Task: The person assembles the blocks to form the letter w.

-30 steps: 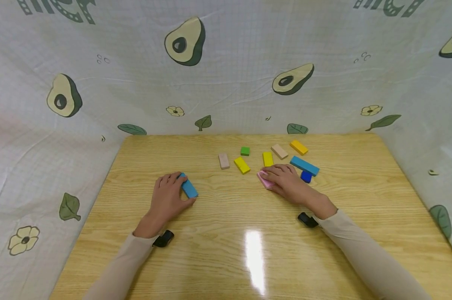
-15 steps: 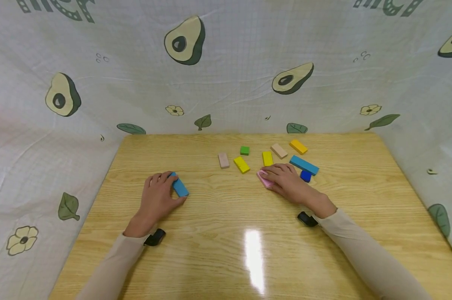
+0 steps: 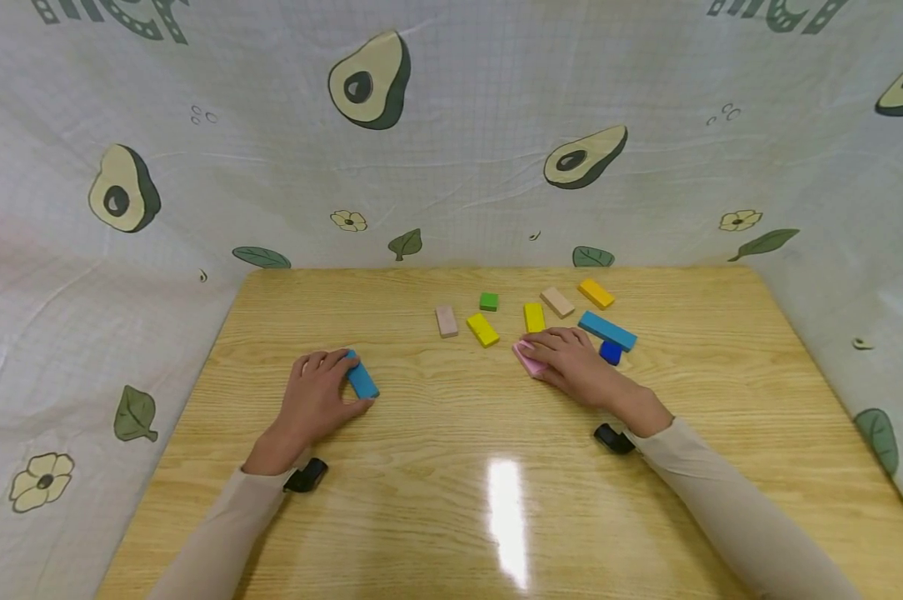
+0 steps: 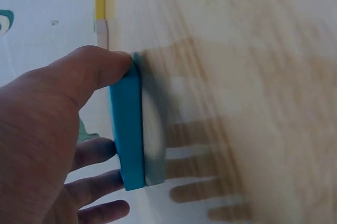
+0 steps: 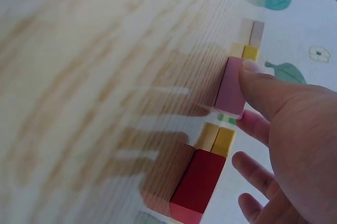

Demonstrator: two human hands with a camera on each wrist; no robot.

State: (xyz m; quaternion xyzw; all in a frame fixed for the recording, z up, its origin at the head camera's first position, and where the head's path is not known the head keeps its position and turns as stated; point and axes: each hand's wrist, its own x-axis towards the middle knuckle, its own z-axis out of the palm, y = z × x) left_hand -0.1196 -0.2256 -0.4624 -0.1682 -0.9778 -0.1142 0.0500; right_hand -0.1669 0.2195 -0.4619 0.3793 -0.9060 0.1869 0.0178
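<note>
My left hand (image 3: 316,396) pinches a blue rectangular block (image 3: 362,380) at the table's left. In the left wrist view the thumb presses the near end of that blue block (image 4: 127,129), and two fingertips touch its side. Right of centre, my right hand (image 3: 577,367) holds a pink block (image 3: 527,357), partly hidden by the fingers. The right wrist view shows thumb and index finger pinching the pink block (image 5: 230,86). Beside it lies a red block (image 5: 198,186), touched by no finger and hidden under the hand in the head view.
Behind my right hand lie yellow blocks (image 3: 483,330), a green block (image 3: 489,302), pale blocks (image 3: 447,321) and an orange block (image 3: 596,293). A long blue block (image 3: 607,330) and a dark blue block (image 3: 611,352) sit close to its wrist side. Patterned cloth (image 3: 466,167) borders the wooden table (image 3: 421,500).
My left hand has moved left with the blue block, then very slightly towards me. My right hand and the pink block stay where they were.
</note>
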